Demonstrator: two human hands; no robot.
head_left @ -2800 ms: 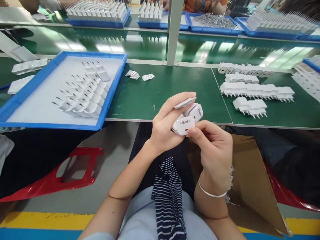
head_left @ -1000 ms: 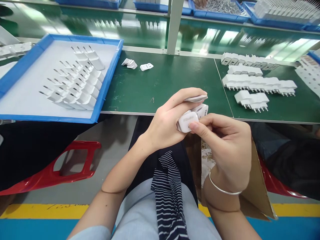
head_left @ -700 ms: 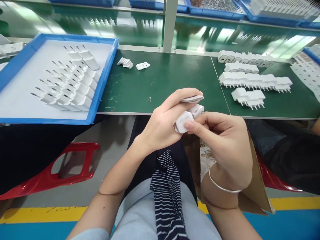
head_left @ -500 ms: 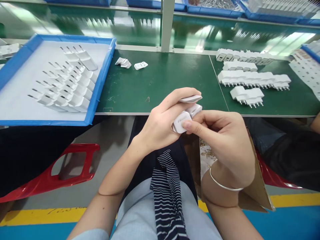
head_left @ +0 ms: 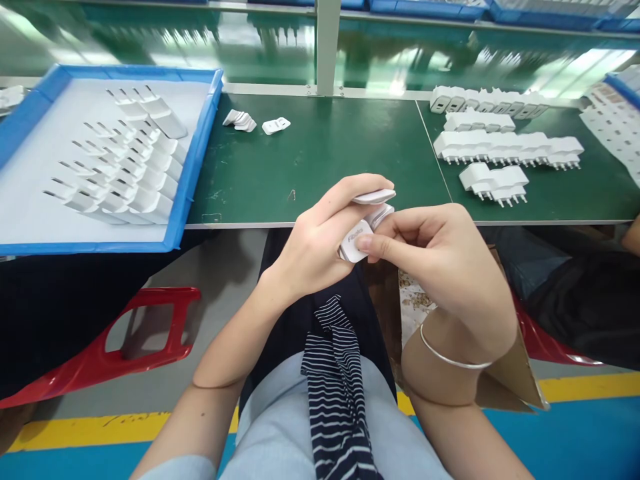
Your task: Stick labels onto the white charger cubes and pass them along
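In front of the bench edge, my left hand (head_left: pixel 313 237) is closed around a white plug charger (head_left: pixel 353 241) whose lettered face is turned up at me. A thin white cover piece (head_left: pixel 374 197) is tucked between the upper fingers of that hand. My right hand (head_left: pixel 440 250) pinches the charger from the right, its thumb pressed on the lettered face. Another white part (head_left: pixel 380 215) shows between the two hands; whether it belongs to the charger I cannot tell. My right fingertips are mostly hidden behind the charger.
On the left stands a blue-rimmed tray (head_left: pixel 199 150) with rows of white plug chargers (head_left: pixel 130 177), pins up. Small white cover pieces (head_left: pixel 240 121) lie on the green bench (head_left: pixel 320 147). More chargers (head_left: pixel 507 147) line the right side. Below are a red stool (head_left: pixel 175 327) and a cardboard box (head_left: pixel 515 367).
The view has shifted slightly. The charger has turned a little in my hands, so its lettering reads more clearly. Both hands keep their grip.
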